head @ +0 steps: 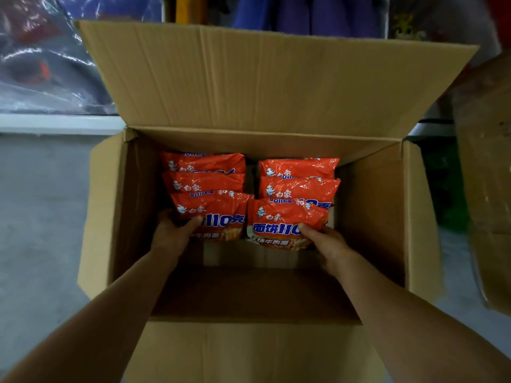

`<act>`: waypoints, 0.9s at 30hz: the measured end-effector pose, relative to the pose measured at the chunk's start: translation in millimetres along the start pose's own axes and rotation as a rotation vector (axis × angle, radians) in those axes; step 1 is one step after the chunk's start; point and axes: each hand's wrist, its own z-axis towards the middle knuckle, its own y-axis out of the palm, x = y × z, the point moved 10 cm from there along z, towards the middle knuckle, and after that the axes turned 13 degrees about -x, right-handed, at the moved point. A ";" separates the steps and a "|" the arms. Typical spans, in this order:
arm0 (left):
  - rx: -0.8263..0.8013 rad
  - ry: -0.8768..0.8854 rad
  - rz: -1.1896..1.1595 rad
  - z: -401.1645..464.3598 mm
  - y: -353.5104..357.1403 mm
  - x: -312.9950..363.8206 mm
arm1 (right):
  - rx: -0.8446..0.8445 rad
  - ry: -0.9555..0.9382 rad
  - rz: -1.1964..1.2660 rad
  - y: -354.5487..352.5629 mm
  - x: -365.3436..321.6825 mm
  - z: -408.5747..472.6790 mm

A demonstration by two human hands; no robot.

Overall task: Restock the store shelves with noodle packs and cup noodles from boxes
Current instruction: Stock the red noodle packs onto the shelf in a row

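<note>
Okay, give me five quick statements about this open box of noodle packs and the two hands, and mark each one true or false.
1. The brown cardboard box is open, its far flap standing up. True.
2. The orange plastic noodle packs lie in two rows. True.
3. The left hand rests on the box's outer wall. False: it grips the nearest pack of the left row.
4. The right hand grips the nearest pack of the right row. True.
5. The packs fill the box to its near wall. False: bare cardboard floor shows there.
</note>
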 end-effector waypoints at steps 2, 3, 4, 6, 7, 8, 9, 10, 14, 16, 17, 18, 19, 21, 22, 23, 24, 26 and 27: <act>-0.011 -0.013 -0.001 3.9 0.4 -1.9 | 0.000 -0.011 0.025 -0.5 -0.1 3.0; -0.012 -0.019 0.001 4.7 0.3 -2.3 | 0.004 -0.013 0.030 -1.3 -0.4 4.1; -0.011 -0.023 0.004 6.0 -0.5 -3.5 | 0.007 -0.013 0.033 -2.3 -0.2 4.7; -0.018 -0.036 0.015 7.2 -0.5 -5.6 | 0.011 -0.013 0.033 -3.3 0.0 5.2; -0.028 -0.035 0.018 7.1 0.9 -6.1 | 0.008 -0.015 0.027 -2.9 -0.1 5.4; -0.043 -0.032 0.012 7.2 3.0 -7.3 | 0.002 -0.023 0.026 -1.9 -0.9 4.2; -0.057 -0.028 0.003 6.2 5.7 -7.4 | -0.003 -0.028 0.026 -1.1 -1.6 3.7; -0.073 -0.029 -0.010 4.6 8.7 -8.1 | -0.006 -0.034 0.027 -1.3 -2.0 3.0; -0.106 -0.045 -0.017 -4.3 13.0 -11.2 | -0.019 -0.072 0.031 0.1 -4.3 -3.3; -0.096 -0.059 0.002 -9.5 10.8 -11.1 | -0.023 -0.118 0.040 2.4 -8.8 -8.5; -0.090 -0.063 0.011 -12.2 10.1 -9.7 | -0.015 -0.137 0.039 2.9 -11.0 -11.4; -0.084 -0.069 0.017 -16.5 8.6 -7.2 | -0.002 -0.158 0.030 2.7 -13.9 -15.3; -0.077 -0.072 0.027 -20.7 7.1 -3.5 | 0.015 -0.172 0.028 2.5 -16.0 -19.2; -0.060 -0.073 0.070 -32.0 2.1 5.5 | 0.039 -0.171 0.040 2.6 -16.3 -30.3; -0.053 -0.072 0.083 -36.1 -0.3 8.8 | 0.043 -0.170 0.056 3.3 -16.3 -35.3; -0.041 -0.071 0.091 -43.8 -5.1 12.1 | 0.044 -0.165 0.071 4.6 -15.9 -43.9; -0.024 -0.069 0.095 -53.6 -11.4 16.3 | 0.039 -0.162 0.078 6.6 -16.9 -55.1; -0.006 -0.056 0.098 -67.4 -19.6 24.0 | 0.043 -0.170 0.084 5.8 -20.5 -73.4; -0.002 -0.044 0.097 -77.8 -24.7 31.4 | 0.045 -0.181 0.082 4.3 -25.0 -86.1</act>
